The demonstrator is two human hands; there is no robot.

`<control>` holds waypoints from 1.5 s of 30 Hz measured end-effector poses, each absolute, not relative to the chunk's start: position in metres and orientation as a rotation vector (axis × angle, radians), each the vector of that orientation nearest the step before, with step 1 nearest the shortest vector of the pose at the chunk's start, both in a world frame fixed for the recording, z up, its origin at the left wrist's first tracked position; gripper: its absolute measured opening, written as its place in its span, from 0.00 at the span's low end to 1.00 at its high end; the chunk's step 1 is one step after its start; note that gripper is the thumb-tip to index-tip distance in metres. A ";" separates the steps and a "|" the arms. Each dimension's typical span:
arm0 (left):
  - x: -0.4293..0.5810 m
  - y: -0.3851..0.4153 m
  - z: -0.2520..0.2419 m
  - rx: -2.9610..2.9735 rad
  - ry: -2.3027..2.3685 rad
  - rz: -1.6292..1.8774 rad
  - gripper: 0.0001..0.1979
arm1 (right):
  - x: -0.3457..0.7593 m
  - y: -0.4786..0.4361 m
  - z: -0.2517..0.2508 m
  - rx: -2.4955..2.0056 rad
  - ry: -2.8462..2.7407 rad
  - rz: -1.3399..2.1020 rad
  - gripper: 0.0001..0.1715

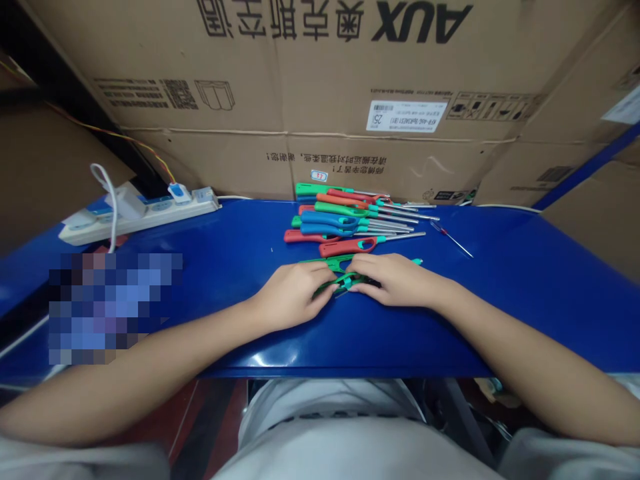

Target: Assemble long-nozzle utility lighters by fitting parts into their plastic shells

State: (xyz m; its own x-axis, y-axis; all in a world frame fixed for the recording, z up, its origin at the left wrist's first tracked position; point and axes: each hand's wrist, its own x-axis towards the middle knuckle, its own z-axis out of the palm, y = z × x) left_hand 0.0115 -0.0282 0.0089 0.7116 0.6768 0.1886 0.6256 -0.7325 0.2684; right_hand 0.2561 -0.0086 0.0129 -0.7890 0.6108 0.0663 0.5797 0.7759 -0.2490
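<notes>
My left hand (299, 291) and my right hand (391, 280) meet over the blue table (280, 343). Between their closed fingers is a green long-nosed lighter handle (354, 279) with a small teal piece in it; my palms and fingers cover most of it. Just behind, another green handle piece (340, 264) lies by my fingertips, partly hidden. Beyond my hands is a pile of long-nosed lighters in red, blue, green and orange. Nearest is a red lighter (345, 247), its metal tube pointing right. A blue lighter (330, 229) lies behind it.
A thin screwdriver-like tool (456, 242) lies right of the pile. At the left stands a white power strip (143, 215) with plugs and cables, near a pixelated patch. A big cardboard sheet (320, 80) walls off the table's back. A small teal piece (417, 262) lies behind my right hand.
</notes>
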 end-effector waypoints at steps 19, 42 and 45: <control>0.012 -0.034 0.011 2.819 1.045 0.250 0.20 | 0.324 0.032 0.034 -1.303 -2.162 -0.160 0.17; 0.009 -0.027 0.004 2.853 0.841 0.444 0.15 | 0.399 0.097 -0.026 -1.966 -2.079 -0.155 0.31; 0.010 -0.025 0.002 2.851 0.806 0.474 0.15 | 0.397 0.104 -0.020 -1.937 -2.155 -0.148 0.29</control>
State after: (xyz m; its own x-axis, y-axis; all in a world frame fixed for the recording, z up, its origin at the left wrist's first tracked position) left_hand 0.0101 -0.0246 0.0024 0.8067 0.5303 0.2608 0.4859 -0.8464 0.2181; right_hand 0.3974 0.1039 -0.0204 -0.0928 0.9654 0.2435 0.9897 0.1162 -0.0837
